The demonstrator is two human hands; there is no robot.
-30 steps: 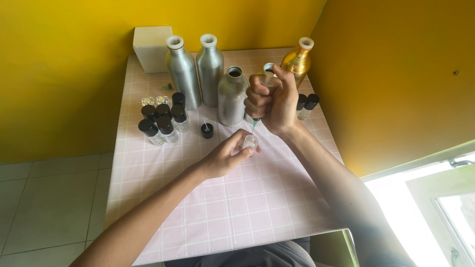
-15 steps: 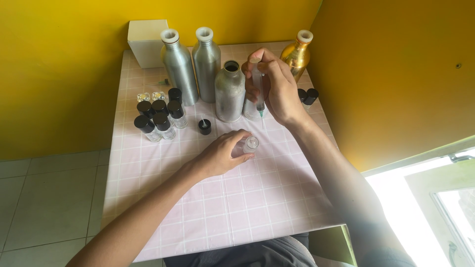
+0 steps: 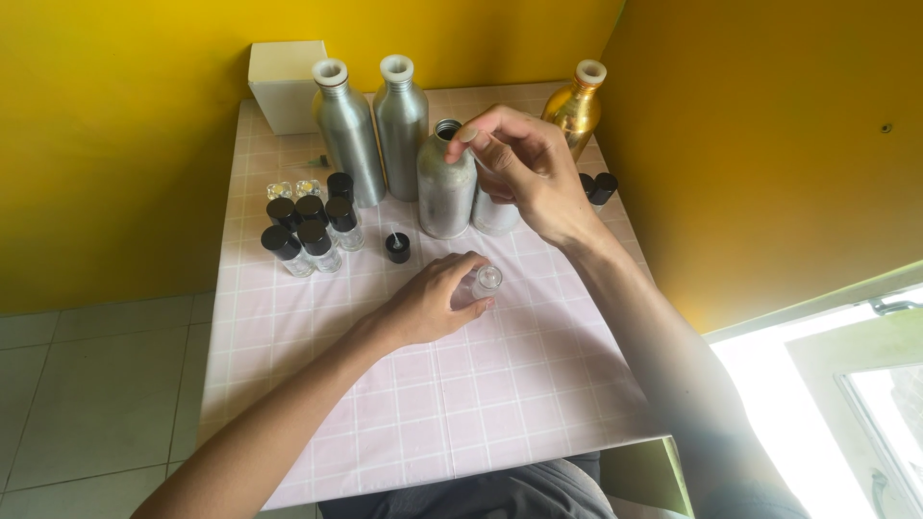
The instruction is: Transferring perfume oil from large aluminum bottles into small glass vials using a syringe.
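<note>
A small table (image 3: 500, 404) covered in a pale pink cloth with a white grid pattern sits pushed into the corner of a room, meeting a bright yellow wall (image 3: 125, 144) at its far edge and a deeper orange-yellow wall (image 3: 769, 144) on the right. To the left, the floor (image 3: 96, 384) is laid with large light grey tiles. At the lower right, a white-framed window (image 3: 865, 384) lets in strong daylight that washes out whatever lies beyond the glass.
</note>
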